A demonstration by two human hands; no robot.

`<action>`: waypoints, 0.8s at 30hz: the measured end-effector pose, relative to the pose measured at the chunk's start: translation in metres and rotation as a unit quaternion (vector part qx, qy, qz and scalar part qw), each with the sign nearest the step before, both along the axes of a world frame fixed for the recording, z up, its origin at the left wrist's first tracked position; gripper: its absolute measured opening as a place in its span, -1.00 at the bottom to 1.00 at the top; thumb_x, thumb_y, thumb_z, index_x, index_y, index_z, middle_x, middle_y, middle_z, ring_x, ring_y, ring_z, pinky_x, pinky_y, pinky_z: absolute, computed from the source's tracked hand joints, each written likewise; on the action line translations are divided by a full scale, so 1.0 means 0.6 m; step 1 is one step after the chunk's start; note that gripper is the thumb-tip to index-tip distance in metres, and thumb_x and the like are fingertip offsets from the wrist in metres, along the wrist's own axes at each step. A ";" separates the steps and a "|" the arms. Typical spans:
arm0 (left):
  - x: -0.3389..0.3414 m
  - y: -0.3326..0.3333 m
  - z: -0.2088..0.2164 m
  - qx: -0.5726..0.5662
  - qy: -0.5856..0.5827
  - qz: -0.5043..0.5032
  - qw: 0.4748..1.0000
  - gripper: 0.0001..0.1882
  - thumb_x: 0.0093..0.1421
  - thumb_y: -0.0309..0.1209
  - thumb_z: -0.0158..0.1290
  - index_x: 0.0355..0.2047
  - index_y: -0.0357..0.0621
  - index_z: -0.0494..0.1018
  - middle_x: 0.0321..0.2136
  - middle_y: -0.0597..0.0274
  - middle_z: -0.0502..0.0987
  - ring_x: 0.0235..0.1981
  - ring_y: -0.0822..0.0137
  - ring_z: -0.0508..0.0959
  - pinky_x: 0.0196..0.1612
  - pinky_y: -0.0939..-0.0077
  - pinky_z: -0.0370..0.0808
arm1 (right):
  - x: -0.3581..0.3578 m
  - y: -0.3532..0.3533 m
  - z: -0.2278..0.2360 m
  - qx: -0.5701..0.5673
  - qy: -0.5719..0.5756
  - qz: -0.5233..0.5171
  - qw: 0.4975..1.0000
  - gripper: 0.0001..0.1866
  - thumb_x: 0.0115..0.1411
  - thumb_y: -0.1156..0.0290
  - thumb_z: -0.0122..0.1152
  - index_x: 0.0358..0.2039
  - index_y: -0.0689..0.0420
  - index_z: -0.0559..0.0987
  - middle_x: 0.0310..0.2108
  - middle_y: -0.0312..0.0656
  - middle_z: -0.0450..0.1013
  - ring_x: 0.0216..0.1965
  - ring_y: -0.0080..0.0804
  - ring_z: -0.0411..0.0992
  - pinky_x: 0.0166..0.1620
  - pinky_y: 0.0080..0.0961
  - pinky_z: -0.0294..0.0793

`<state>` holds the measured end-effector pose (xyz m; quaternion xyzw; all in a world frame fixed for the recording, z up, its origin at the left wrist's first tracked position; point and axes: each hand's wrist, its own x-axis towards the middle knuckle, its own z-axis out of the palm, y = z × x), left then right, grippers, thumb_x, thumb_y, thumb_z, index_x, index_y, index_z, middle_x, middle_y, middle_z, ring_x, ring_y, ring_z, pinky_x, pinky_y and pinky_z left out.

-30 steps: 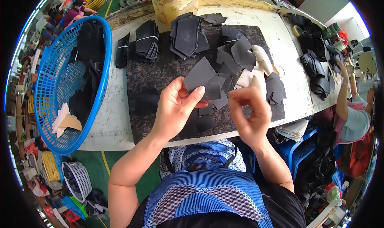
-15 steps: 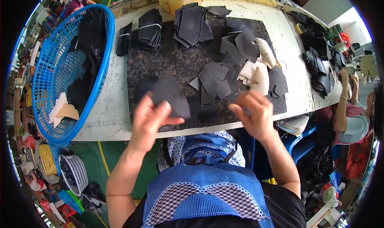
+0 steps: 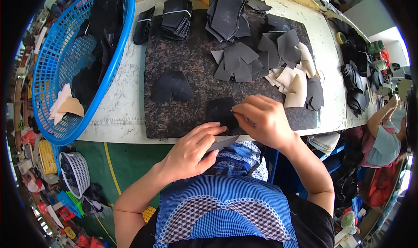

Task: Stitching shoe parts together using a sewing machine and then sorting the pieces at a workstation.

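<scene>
At the front edge of a dark stone slab (image 3: 165,121), my left hand (image 3: 191,150) pinches a dark, notched sheet piece (image 3: 223,143) between thumb and fingers. This piece tilts over the edge. My right hand (image 3: 264,119) is closed, fingertips at the right side of a black sheet piece (image 3: 220,109) lying on the slab; what they hold, if anything, is hidden. Further left lies another black notched piece (image 3: 172,87), flat. Beyond my hands are a loose heap of dark pieces (image 3: 237,63) and some beige curved pieces (image 3: 296,89).
A blue plastic basket (image 3: 126,43) with black and beige pieces stands at the left. Tied bundles of black pieces (image 3: 176,17) line the far side of the white table (image 3: 115,117). More black stacks (image 3: 355,84) lie at the right, near another person (image 3: 385,137).
My left hand has come nearer and right, to the slab's front edge. My right hand has moved left and closed over the black piece. The whole view has shifted slightly.
</scene>
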<state>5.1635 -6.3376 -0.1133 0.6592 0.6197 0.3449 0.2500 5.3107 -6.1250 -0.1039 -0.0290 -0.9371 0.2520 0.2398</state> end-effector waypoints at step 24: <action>0.007 -0.030 0.041 -0.184 -0.227 0.002 0.956 -0.84 0.22 -0.48 0.29 -0.27 -0.25 0.54 -0.53 0.23 0.63 -0.51 0.42 0.66 -0.40 0.52 0.56 | 0.145 -0.077 0.028 -0.421 -0.237 -0.021 0.875 -0.61 0.29 0.10 0.39 -0.27 0.25 0.67 -0.46 -0.10 0.62 -0.48 -0.36 0.61 -0.40 -0.45 0.59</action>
